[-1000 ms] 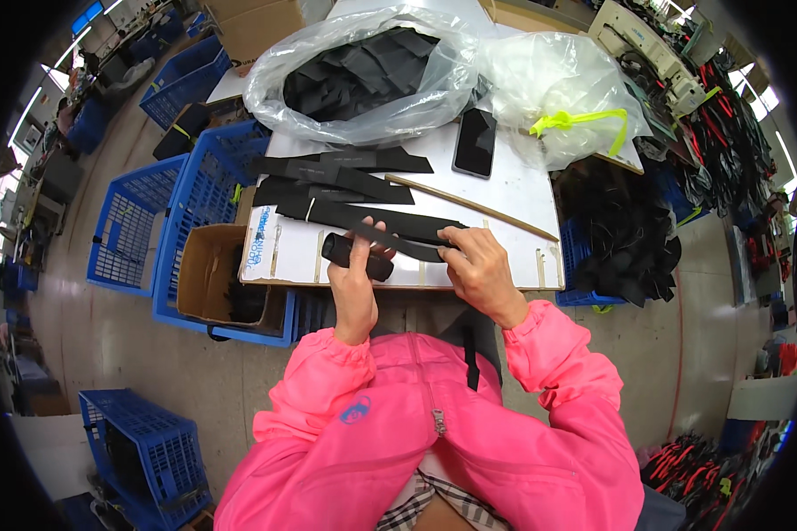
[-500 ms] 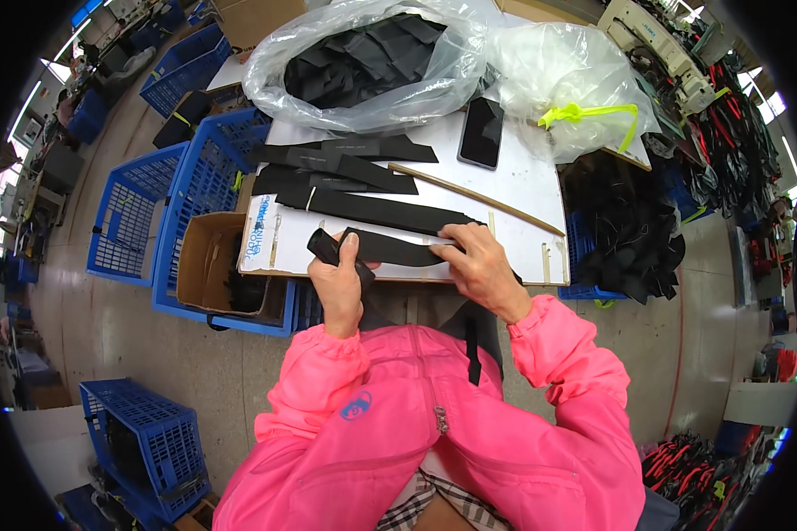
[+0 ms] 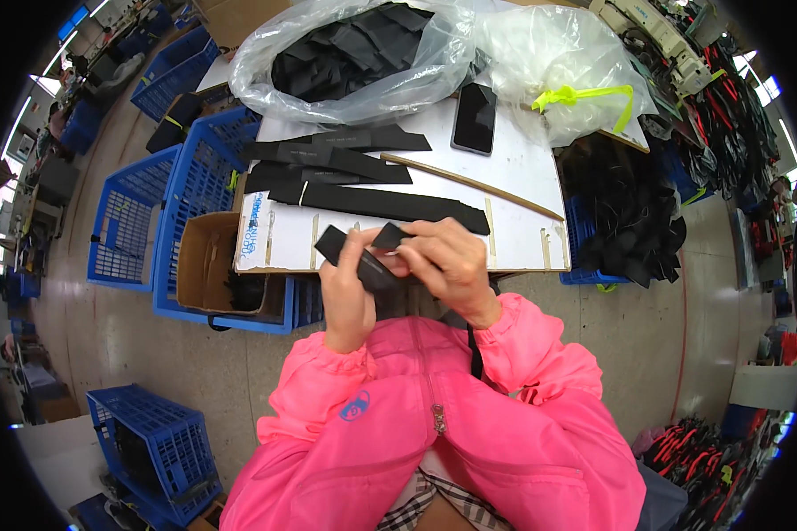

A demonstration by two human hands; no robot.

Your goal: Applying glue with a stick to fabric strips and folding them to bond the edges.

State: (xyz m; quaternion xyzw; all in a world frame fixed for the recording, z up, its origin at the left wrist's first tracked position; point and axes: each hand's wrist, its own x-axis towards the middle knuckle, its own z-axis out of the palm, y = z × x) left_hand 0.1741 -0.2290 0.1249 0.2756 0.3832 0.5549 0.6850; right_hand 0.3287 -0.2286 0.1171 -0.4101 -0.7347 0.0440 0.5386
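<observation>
Over the table's front edge, my left hand (image 3: 346,288) is closed around a folded black fabric strip (image 3: 374,271), one end sticking out past the thumb. My right hand (image 3: 450,264) pinches another part of the black fabric close beside it, fingers bent together. Just beyond both hands, a stack of long black strips (image 3: 390,206) lies on the white tabletop (image 3: 522,239), with a thin pale band near its left end. Further back are more black strips (image 3: 345,168), several with a dark label band. A thin wooden stick (image 3: 474,183) lies slanted to their right.
A clear plastic bag (image 3: 456,53) full of black pieces stands at the back, beside another bag (image 3: 558,66) with a yellow-green tie. A black phone (image 3: 475,119) lies before them. Blue crates (image 3: 205,164) and a cardboard box (image 3: 205,265) flank the table's left side; dark fabric (image 3: 629,226) heaps at right.
My right hand has moved left and nearer to me, toward my left hand. The strip that stretched between my hands is now folded up close to them.
</observation>
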